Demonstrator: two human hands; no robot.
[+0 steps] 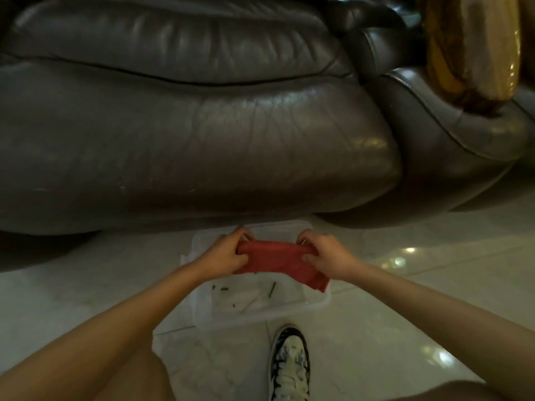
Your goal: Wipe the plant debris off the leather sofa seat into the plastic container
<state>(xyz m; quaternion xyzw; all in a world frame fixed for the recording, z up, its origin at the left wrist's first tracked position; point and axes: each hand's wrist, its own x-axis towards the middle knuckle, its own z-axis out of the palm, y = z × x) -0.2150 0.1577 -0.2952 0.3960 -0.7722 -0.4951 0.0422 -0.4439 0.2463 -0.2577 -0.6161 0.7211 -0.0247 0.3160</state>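
Note:
A clear plastic container (289,312) stands on the tiled floor just in front of the dark leather sofa seat (202,146). Thin green bits of plant debris (272,289) lie on its bottom. Over the container I hold a red cloth (275,259) stretched between both hands. My left hand (228,251) grips its left end and my right hand (324,256) grips its right end, with a corner of the cloth hanging down at the right. The seat surface looks bare of debris from here.
A golden cushion (469,50) leans on the neighbouring sofa section at the upper right. My patterned shoe (291,363) rests on the glossy pale tiles (405,328) just behind the container. The sofa's front edge overhangs the container's far rim.

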